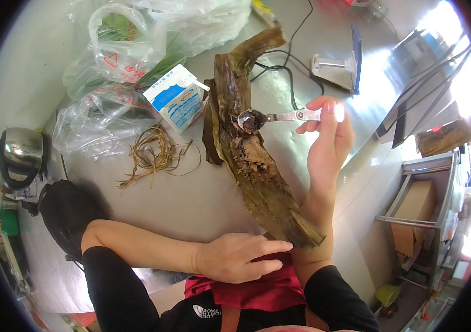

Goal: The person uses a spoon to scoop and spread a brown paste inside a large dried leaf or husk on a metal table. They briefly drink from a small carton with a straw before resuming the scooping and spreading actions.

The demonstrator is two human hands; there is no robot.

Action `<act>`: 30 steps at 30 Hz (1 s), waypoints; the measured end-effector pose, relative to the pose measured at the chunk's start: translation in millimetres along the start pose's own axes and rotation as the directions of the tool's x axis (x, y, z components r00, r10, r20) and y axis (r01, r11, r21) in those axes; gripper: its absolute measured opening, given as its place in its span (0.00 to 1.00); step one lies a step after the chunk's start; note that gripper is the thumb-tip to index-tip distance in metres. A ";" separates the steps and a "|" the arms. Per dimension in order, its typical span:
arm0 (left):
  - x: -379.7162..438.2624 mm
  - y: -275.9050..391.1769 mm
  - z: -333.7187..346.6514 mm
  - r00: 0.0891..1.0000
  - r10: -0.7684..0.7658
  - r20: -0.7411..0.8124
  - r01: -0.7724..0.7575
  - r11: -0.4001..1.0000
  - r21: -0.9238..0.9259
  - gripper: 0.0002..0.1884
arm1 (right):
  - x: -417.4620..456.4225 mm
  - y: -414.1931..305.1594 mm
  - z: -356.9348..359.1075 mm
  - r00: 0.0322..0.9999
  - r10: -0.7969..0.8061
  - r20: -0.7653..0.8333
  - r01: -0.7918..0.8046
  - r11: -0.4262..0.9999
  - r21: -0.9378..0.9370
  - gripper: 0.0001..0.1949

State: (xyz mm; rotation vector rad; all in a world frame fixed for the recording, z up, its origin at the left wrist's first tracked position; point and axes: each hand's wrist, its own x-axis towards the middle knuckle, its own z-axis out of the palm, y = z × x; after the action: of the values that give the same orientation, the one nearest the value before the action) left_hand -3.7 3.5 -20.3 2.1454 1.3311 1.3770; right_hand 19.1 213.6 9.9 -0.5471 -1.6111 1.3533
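My right hand (330, 133) grips the handle of a metal spoon (283, 117). Dark food sits in the spoon's bowl, which hovers over or rests on a long brown-green leaf wrapper (277, 205) spread open on the metal table (177, 211). A crumbly brown food mass (254, 155) with dark bits lies on the leaf just below the spoon. My left hand (241, 257) is at the table's near edge, beside the leaf's lower end, its fingers apart and nothing held in them. Left of the leaf is a coil of dry plant ties (152, 153).
A drink carton (177, 98) with a straw stands left of the leaf, plastic bags (127, 54) with green leaves behind it. A phone stand (337, 68) and black cables (291, 68) are at the back right. A black bag (69, 216) and metal kettle (23, 153) lie left.
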 end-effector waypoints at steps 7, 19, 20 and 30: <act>2.9 -1.9 1.0 1.000 0.011 -0.020 -0.010 0.998 0.063 0.15 | 0.0 8.2 1.9 0.987 -0.112 0.114 0.111 0.994 0.022 0.13; 5.3 0.7 -2.4 1.000 0.011 -0.026 -0.008 0.994 0.107 0.13 | 1.5 15.8 4.6 0.974 -0.061 0.219 0.058 0.998 0.020 0.14; 5.7 0.6 -2.6 1.000 0.012 -0.029 -0.009 0.994 0.111 0.13 | 2.1 16.2 4.4 0.975 -0.053 0.217 0.050 0.999 0.018 0.14; 4.9 0.3 -0.9 0.999 0.018 -0.051 -0.009 0.987 0.161 0.10 | 8.4 18.2 4.7 0.972 0.188 0.144 -0.191 0.982 0.005 0.17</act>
State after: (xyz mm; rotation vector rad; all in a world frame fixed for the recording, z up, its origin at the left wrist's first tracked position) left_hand -3.7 7.1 -16.8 2.2380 1.4975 1.3829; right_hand 7.2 223.3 -3.8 -0.6174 -1.6934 1.5779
